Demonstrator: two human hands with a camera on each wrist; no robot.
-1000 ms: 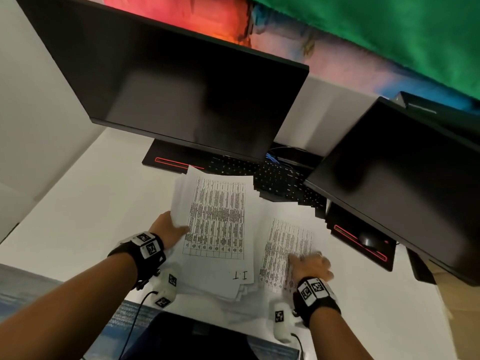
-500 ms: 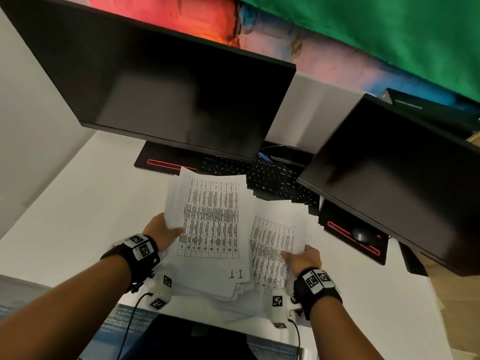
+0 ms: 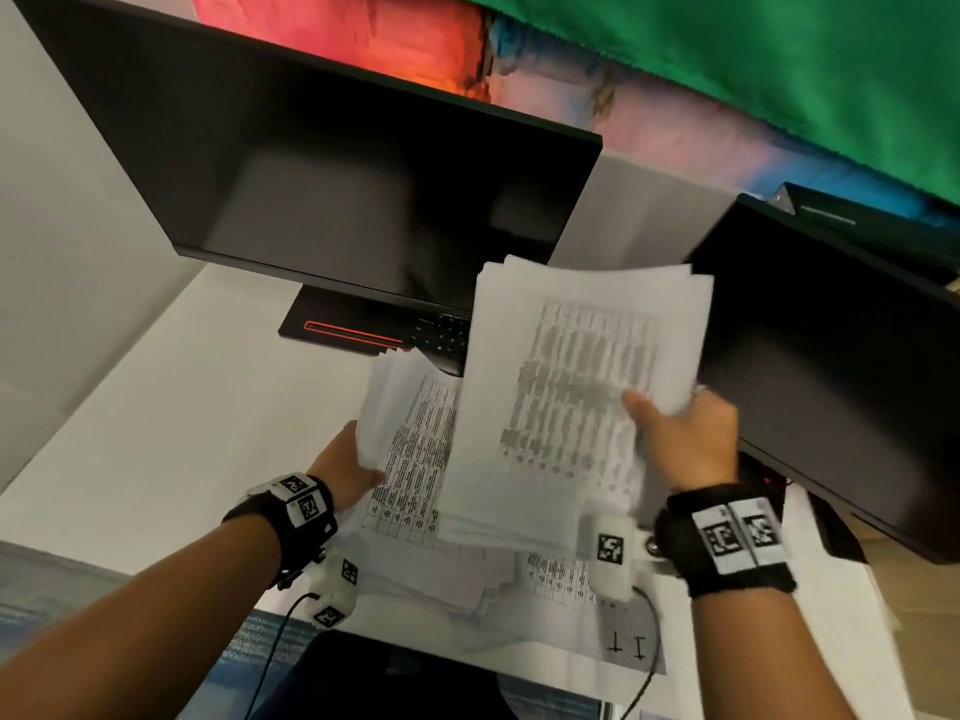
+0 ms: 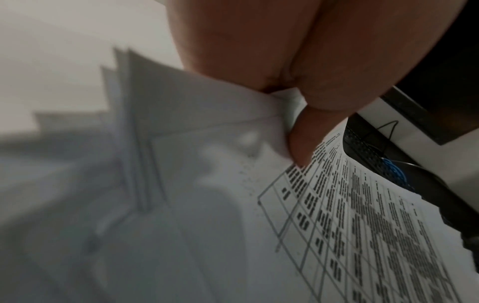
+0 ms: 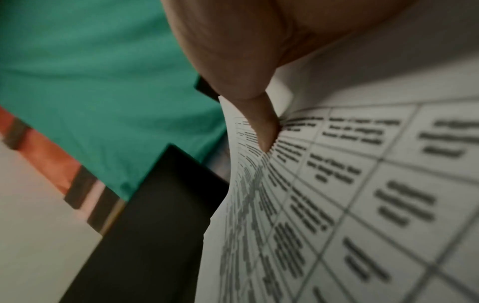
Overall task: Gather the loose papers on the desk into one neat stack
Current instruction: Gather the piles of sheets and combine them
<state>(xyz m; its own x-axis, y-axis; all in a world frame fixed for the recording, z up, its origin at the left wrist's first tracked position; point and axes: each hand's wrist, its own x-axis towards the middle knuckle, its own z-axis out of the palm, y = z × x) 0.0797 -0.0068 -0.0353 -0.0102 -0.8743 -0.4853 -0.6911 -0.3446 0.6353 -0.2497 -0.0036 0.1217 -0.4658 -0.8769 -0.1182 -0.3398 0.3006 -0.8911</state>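
Printed white sheets with tables are the papers. My right hand (image 3: 675,433) pinches a bundle of sheets (image 3: 576,392) at its right edge, thumb on top, and holds it lifted and tilted above the desk; the right wrist view shows the thumb (image 5: 261,127) pressed on the printed sheet (image 5: 362,194). My left hand (image 3: 348,465) grips the left edge of a lower pile (image 3: 415,444), thumb (image 4: 305,139) on the top sheet (image 4: 376,235). More sheets (image 3: 561,579) lie fanned at the desk's near edge, partly under the lifted bundle.
Two dark monitors stand behind the papers, the left monitor (image 3: 332,163) and the right monitor (image 3: 831,356). A black keyboard (image 3: 441,332) lies under the left monitor. The white desk (image 3: 171,418) stretches left. A cable (image 3: 649,636) runs over the near sheets.
My right hand has picked up the right-hand sheets and raised them up and over towards the left pile. My left hand keeps its hold on the pile's left edge.
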